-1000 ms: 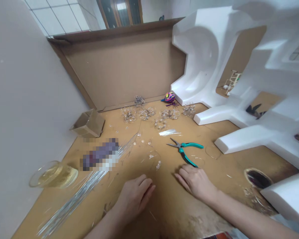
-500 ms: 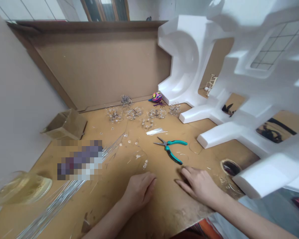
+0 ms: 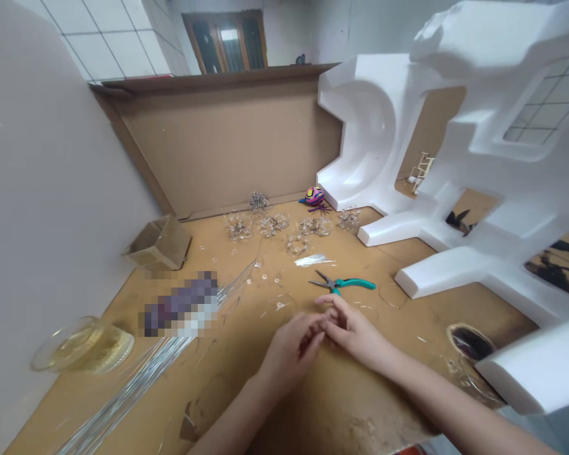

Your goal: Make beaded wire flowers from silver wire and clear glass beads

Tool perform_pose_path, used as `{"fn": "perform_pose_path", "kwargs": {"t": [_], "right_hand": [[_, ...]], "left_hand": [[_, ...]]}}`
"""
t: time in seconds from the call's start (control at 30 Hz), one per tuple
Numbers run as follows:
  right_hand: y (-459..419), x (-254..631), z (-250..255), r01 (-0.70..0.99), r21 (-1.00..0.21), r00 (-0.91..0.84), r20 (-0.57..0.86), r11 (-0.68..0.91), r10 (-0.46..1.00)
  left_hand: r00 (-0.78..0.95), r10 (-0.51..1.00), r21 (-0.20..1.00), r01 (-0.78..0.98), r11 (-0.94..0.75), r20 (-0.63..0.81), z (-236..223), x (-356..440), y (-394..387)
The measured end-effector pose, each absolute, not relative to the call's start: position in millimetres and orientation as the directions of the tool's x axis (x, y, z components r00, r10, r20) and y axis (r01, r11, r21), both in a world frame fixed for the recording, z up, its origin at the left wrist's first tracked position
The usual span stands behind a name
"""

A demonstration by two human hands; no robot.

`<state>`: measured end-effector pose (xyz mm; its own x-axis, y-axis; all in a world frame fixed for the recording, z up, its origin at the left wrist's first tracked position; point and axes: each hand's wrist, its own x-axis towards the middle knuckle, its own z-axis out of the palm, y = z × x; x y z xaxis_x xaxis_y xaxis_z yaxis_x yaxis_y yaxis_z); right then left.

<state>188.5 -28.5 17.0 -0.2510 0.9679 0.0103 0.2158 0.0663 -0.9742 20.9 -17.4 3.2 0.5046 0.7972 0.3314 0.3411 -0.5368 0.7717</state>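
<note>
The left hand (image 3: 294, 347) and right hand (image 3: 358, 335) meet above the surface (image 3: 227, 341), fingers curled inward; whether they grip anything, I cannot tell. Long straight wires (image 3: 140, 382) at left look unused. Pliers (image 3: 355, 284) lie just beyond, 1 handle partly hidden. Farther, loose clear beads (image 3: 264, 277) and short wires (image 3: 313, 260) seem unworked. Farthest, 6 bead-and-wire clusters (image 3: 274, 224) look already shaped.

Long-nose pliers (image 3: 340, 284) with turquoise handles lie on the tabletop (image 3: 232, 379), their dark jaws parted and pointing left. One handle stretches rightward; I lose most of the other behind the right hand (image 3: 353, 332). A small clear bead cluster (image 3: 280, 305) rests to their left, nearer the person.
</note>
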Motion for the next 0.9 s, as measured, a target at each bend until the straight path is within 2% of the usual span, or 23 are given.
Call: {"fn": "perform_pose_path", "kwargs": {"t": [0.13,0.27,0.47,0.57,0.6,0.63,0.7,0.77,0.9], "right_hand": [[-23,175,16,0.041,-0.999,-0.332,-0.044,-0.033,0.942],[-20,170,17,-0.019,-0.997,-0.356,-0.06,-0.071,0.933],[-12,162,15,-0.018,-0.999,-0.413,-0.032,-0.043,0.91],[0,161,14,0.128,-0.99,-0.397,0.002,0.057,0.918],[6,161,15,0.27,-0.953,-0.366,0.033,0.14,0.93],[13,161,16,0.449,-0.864,-0.337,0.072,0.228,0.939],[28,159,18,0.766,-0.541,-0.327,0.139,0.348,0.935],[41,153,20,0.852,-0.345,-0.376,0.121,0.394,0.919],[59,133,20,0.861,-0.193,-0.471,0.043,0.47,0.881]], "left_hand": [[0.469,0.845,0.855,0.297,-0.424,0.256,4,19,-17],[0.452,0.856,0.863,0.295,-0.409,0.251,8,11,-10],[0.426,0.874,0.87,0.311,-0.383,0.233,11,-1,-4],[0.313,0.935,0.945,0.223,-0.241,0.164,11,-10,4],[0.252,0.959,0.972,0.161,-0.172,0.128,10,-14,9],[0.177,0.98,0.991,0.086,-0.106,0.09,9,-19,14],[0.007,0.999,0.997,-0.059,-0.047,0.047,6,-29,27],[-0.15,0.989,0.977,-0.212,-0.016,-0.017,1,-39,38],[-0.221,0.974,0.96,-0.279,-0.012,-0.052,-8,-48,46]]}}
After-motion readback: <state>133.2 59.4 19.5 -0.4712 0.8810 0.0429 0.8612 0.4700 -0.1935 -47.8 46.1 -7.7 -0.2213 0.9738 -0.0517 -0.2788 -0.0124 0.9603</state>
